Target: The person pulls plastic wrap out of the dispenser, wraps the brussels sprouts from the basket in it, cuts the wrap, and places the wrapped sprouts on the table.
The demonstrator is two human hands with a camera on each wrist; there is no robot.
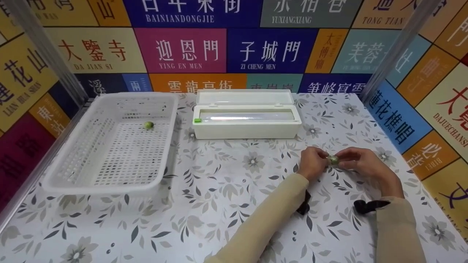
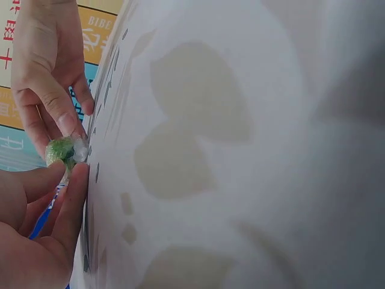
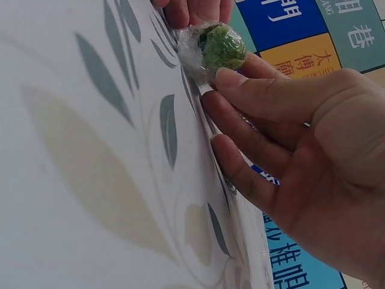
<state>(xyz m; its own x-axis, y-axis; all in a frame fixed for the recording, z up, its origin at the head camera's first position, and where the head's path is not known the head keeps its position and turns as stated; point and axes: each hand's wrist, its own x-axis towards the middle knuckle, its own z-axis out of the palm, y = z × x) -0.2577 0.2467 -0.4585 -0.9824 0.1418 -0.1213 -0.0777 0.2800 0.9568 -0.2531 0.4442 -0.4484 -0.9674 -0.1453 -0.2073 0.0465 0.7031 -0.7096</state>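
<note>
A small round green fruit or vegetable (image 1: pixel 332 159), wrapped in crinkled clear plastic film (image 3: pixel 194 51), is held between both hands at the right side of the table. My left hand (image 1: pixel 312 163) pinches it from the left, thumb and forefinger at its side in the left wrist view. From the right, my right hand (image 1: pixel 367 168) holds it with thumb and forefinger, the other fingers bent loosely below in the right wrist view. Bunched film gathers on the table side of the green ball (image 2: pixel 59 147).
A white plastic basket (image 1: pixel 170 146) stands at the left with one small green ball (image 1: pixel 148 125) inside. At the back middle is a white cling film box (image 1: pixel 245 130), lid (image 1: pixel 245 97) raised, green slider (image 1: pixel 197 120) at its left end. Printed panels surround the floral tablecloth (image 1: pixel 215 171).
</note>
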